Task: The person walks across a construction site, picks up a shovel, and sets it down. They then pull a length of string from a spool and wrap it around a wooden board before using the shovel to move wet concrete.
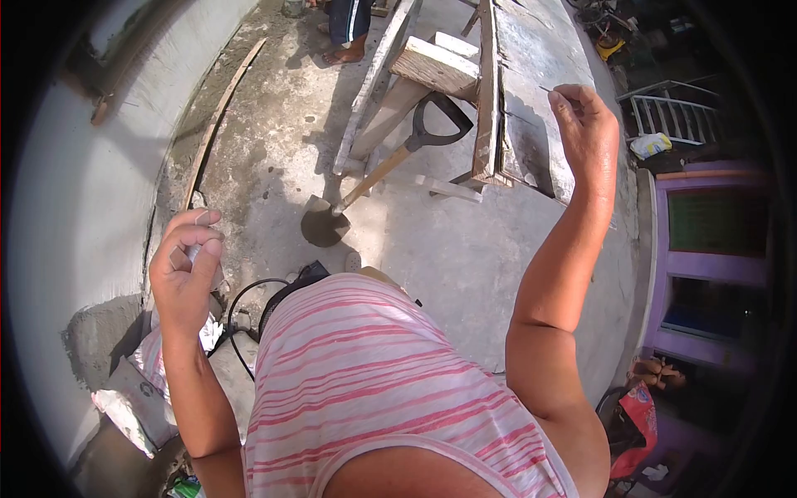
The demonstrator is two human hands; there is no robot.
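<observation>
The right hand [585,124] is raised, its thumb and forefinger pinched narrow on a thin nail [544,89] whose end sticks out to the left of the fingertips. The left hand [187,274] is raised too, fingers curled in close around a small grey thing [197,236] that shows between thumb and forefinger; what it is cannot be told.

Just behind the right fingers stands a wooden scaffold [490,100] of rough boards, with a grey, cement-stained plank on top. Below and to the left of those fingers a shovel [374,178] leans on the scaffold, its black handle up by the boards and its blade on the concrete ground [432,249]. Beyond the left fingers rises a grey plastered wall [75,216], with a long wooden strip [220,116] lying at its foot. Below the left hand lie sacks [141,390] and a black cable [237,332]. Far beyond the shovel stands another person's bare foot [342,55].
</observation>
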